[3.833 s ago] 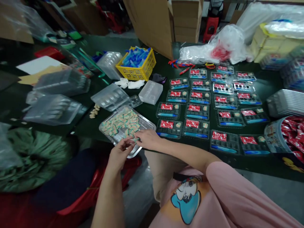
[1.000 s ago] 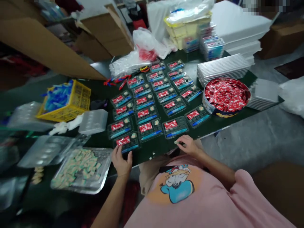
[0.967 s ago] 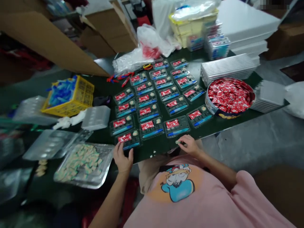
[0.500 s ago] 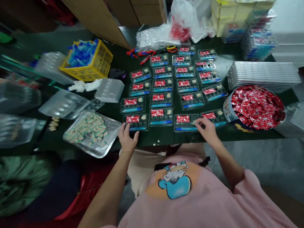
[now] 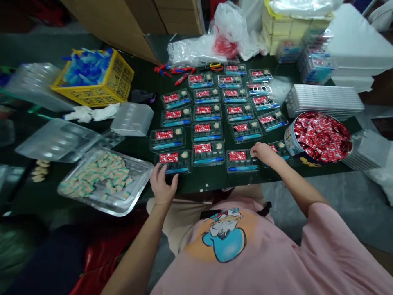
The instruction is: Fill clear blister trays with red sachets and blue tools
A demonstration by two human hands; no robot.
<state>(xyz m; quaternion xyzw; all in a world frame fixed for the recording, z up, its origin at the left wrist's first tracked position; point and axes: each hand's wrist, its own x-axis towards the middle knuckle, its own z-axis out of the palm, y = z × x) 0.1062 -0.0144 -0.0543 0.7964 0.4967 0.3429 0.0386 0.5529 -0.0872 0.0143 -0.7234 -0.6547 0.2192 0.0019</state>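
My right hand (image 5: 263, 154) pinches a small pale block at the upper right corner of a clear plastic tray (image 5: 242, 160), which holds a red packet and a blue pen. My left hand (image 5: 162, 184) has its fingers spread at the front edge of another filled tray (image 5: 172, 162), and nothing shows in it. Several more trays of the same kind lie in rows behind. To the left, a metal tray (image 5: 135, 180) bears a pile of small green-and-cream blocks (image 5: 107, 176).
A yellow basket (image 5: 119, 82) of blue pens stands at the back left. On the right are a round tin (image 5: 293, 141) of red packets and stacked plastic trays (image 5: 325, 100). Red-handled tools, scissors (image 5: 216, 66) and plastic bags (image 5: 230, 24) lie at the back.
The view has shifted a little. My right hand has moved up to the corner of the tray, its fingers now over the block compartment. My left hand remains spread by its tray.
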